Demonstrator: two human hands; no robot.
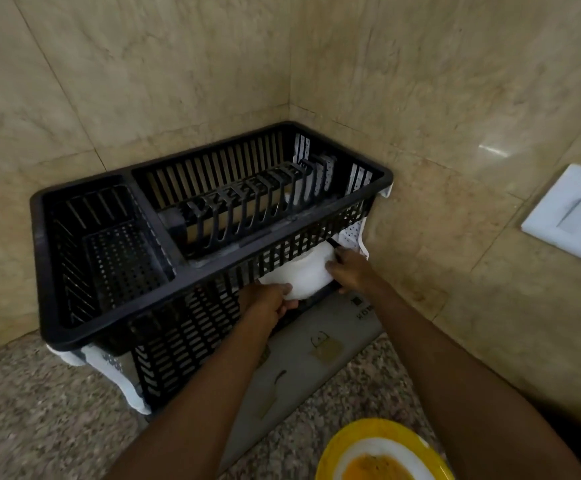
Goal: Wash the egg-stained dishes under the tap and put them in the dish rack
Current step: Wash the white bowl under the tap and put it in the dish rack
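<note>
A black plastic dish rack stands in the corner of the counter, its upper plate slots and side compartment holding nothing. Both my hands hold a white dish at the rack's lower tier, under the front rail. My left hand grips its near left edge. My right hand grips its right side, fingers curled round it. A yellow-rimmed plate with orange egg residue in its white centre sits at the bottom edge of the view.
The rack rests on a white dotted cloth and a grey mat on the speckled granite counter. Beige marble walls meet behind the rack. A white switch plate is on the right wall.
</note>
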